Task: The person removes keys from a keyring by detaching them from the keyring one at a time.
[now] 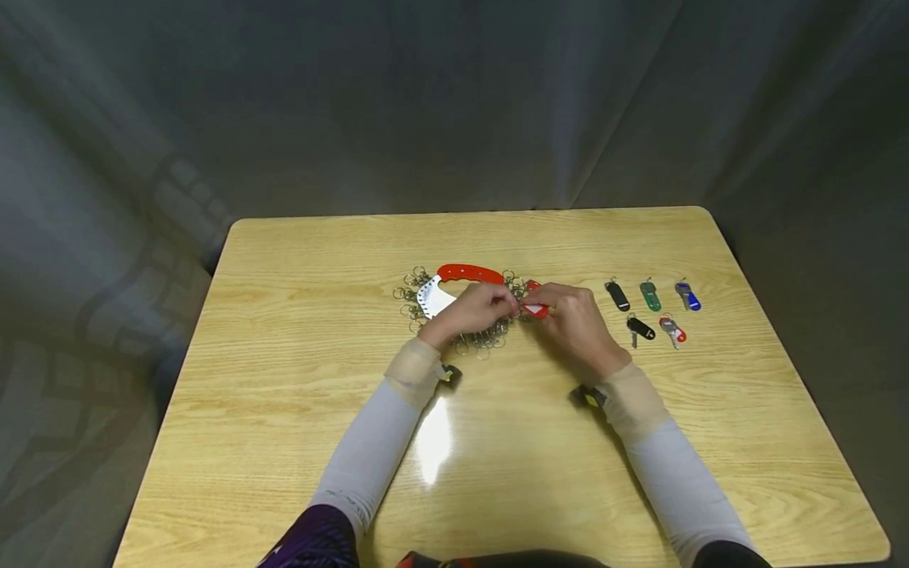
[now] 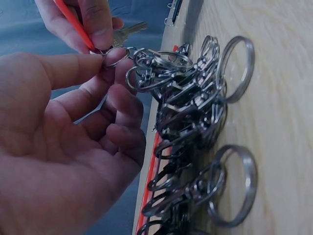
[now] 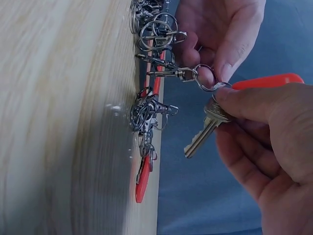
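Note:
A large ring-shaped key holder with a red grip (image 1: 470,273) and a white plate (image 1: 430,297) lies on the table, hung with many metal snap hooks and split rings. My left hand (image 1: 477,308) pinches one split ring (image 3: 197,78), still joined to its hook, between thumb and index finger. Close by, my right hand (image 1: 574,319) pinches a red key tag (image 3: 271,80) at its small ring. A silver key (image 3: 203,132) hangs from that ring. The two rings meet at the fingertips; whether they are linked is hard to tell. Another red tag (image 3: 142,182) hangs on the holder.
Right of my hands, two rows of tagged keys lie on the wooden table (image 1: 284,379): black (image 1: 617,295), green (image 1: 649,296) and blue (image 1: 689,297) behind, black (image 1: 641,328) and red (image 1: 672,330) in front. A dark curtain (image 1: 426,110) surrounds the table.

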`<state>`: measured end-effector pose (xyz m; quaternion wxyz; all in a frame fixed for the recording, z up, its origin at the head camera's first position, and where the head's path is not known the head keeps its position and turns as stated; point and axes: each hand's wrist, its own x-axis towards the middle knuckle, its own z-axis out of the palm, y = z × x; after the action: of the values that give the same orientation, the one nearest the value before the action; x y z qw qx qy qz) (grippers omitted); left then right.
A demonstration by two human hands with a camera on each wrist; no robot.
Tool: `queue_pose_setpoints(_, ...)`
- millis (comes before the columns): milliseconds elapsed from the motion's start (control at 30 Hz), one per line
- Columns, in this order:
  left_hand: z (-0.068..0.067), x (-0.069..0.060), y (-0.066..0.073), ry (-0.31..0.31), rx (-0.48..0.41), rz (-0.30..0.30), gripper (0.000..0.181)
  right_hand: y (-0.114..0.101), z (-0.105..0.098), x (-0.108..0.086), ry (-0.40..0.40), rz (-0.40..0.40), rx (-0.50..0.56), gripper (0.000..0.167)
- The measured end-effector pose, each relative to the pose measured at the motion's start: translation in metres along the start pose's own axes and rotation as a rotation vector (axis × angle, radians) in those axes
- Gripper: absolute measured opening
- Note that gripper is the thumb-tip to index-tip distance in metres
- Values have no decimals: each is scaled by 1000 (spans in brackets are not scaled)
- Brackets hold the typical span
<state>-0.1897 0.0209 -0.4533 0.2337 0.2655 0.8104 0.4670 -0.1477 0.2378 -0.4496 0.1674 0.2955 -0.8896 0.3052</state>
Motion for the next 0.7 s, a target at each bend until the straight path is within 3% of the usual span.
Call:
queue_pose_setpoints(167, 2, 2, -2, 43, 36, 11, 20, 1, -1, 0, -22, 33, 26, 32)
queue_pose_setpoints(300, 2, 2, -3, 99, 67, 15, 18, -2, -1, 2, -32, 114, 83, 21)
queue_pose_setpoints(500, 0, 1, -4, 149, 15, -4, 16, 0, 7, 2, -98, 238, 122, 14)
queue_pose_setpoints(600, -1, 1, -4, 191, -19, -12, 16, 1, 12, 1, -158, 260, 112, 11)
queue_pose_setpoints(700, -1, 1, -4, 202, -27, -16, 16, 0, 11, 1, -168, 276, 111, 10)
